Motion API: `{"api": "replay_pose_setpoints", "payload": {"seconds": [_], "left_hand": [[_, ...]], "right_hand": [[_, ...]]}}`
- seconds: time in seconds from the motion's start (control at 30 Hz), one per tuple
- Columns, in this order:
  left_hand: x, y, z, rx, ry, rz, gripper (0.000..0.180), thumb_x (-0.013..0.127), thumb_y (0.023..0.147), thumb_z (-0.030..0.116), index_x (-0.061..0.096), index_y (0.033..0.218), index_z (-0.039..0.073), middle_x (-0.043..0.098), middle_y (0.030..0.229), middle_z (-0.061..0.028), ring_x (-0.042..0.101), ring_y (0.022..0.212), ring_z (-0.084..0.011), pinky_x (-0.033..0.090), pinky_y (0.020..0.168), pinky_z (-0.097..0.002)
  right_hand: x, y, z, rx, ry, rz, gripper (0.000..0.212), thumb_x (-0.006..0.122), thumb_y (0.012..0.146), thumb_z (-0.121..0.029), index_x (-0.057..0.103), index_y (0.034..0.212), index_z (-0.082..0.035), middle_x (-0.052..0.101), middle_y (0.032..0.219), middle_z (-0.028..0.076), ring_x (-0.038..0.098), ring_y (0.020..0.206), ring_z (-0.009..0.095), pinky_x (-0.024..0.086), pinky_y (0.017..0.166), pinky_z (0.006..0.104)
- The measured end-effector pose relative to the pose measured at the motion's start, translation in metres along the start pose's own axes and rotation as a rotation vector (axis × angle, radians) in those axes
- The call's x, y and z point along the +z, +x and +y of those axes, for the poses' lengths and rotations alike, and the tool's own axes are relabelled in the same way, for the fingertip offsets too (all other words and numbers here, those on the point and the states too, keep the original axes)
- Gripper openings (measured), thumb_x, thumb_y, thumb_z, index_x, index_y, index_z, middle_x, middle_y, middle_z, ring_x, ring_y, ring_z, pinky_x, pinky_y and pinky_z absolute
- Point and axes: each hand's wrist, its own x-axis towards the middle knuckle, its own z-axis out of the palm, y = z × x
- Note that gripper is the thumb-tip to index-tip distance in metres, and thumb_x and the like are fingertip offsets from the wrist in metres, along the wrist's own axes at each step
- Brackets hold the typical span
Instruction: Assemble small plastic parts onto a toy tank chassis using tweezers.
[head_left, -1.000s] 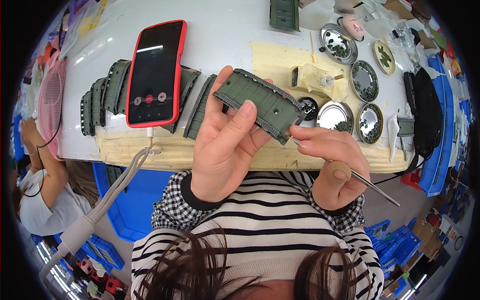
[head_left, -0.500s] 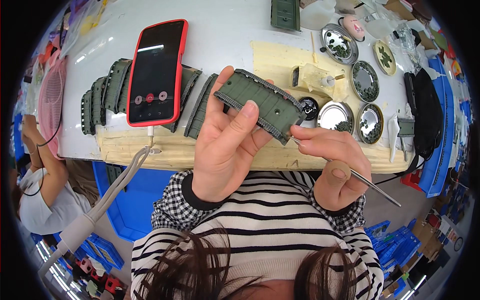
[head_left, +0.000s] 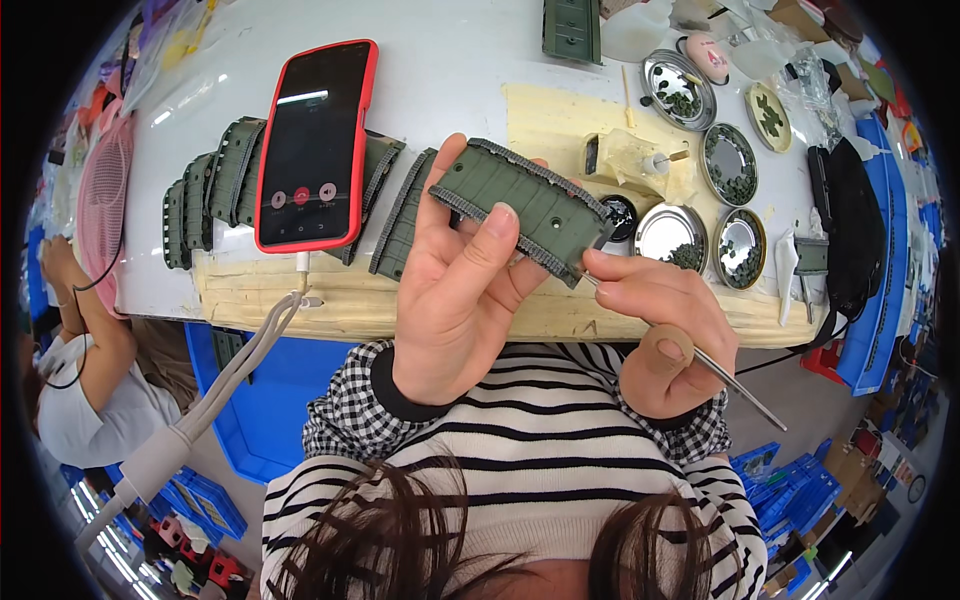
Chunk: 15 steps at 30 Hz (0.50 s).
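My left hand point(head_left: 440, 320) holds up a green model tank hull point(head_left: 540, 212) with grey tracks along both long edges. The thumb presses on its near side, and the fingers support it from behind. In my right hand point(head_left: 665, 320) is a slim metal tool point(head_left: 738, 388). Its tip reaches the hull's lower right corner, where the index finger rests close by; the exact contact is too small to make out. A tan covering wraps the right thumb. More tracked green hulls point(head_left: 235, 172) stand in a row on the table at the left, partly behind the phone.
A red-cased phone point(head_left: 312, 150) stands before the row, with a grey cable stand point(head_left: 215, 385) below. Metal dishes point(head_left: 730, 165) of small green parts, a black pot point(head_left: 618, 215) and a yellowish tape-wrapped block point(head_left: 630, 165) are at the right. A person point(head_left: 90, 390) sits at the left.
The hull and my left hand have shifted very slightly right. The tool's rear end has swung down and a little left as my right hand turned.
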Motion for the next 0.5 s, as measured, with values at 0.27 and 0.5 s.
{"api": "replay_pose_setpoints", "payload": {"seconds": [0.27, 0.5], "left_hand": [[0.0003, 0.0000, -0.0015, 0.016, -0.001, -0.015, 0.053, 0.043, 0.100, 0.017, 0.018, 0.147, 0.015, 0.038, 0.142, -0.0182, 0.038, 0.134, -0.0348, 0.045, 0.105, -0.0432], [0.0020, -0.0003, -0.0018, 0.020, 0.003, -0.039, 0.054, 0.041, 0.101, 0.018, 0.015, 0.149, 0.016, 0.034, 0.144, -0.0185, 0.034, 0.136, -0.0355, 0.043, 0.106, -0.0440]], "right_hand": [[-0.0003, -0.0018, 0.0014, -0.039, 0.005, -0.012, 0.027, 0.062, 0.083, -0.002, 0.063, 0.109, 0.003, 0.064, 0.112, 0.022, 0.066, 0.094, 0.029, 0.054, 0.081, 0.0339], [0.0021, -0.0047, 0.0043, -0.083, 0.001, 0.009, 0.028, 0.065, 0.085, -0.008, 0.062, 0.110, 0.004, 0.063, 0.113, 0.023, 0.065, 0.096, 0.030, 0.054, 0.080, 0.0344]]}}
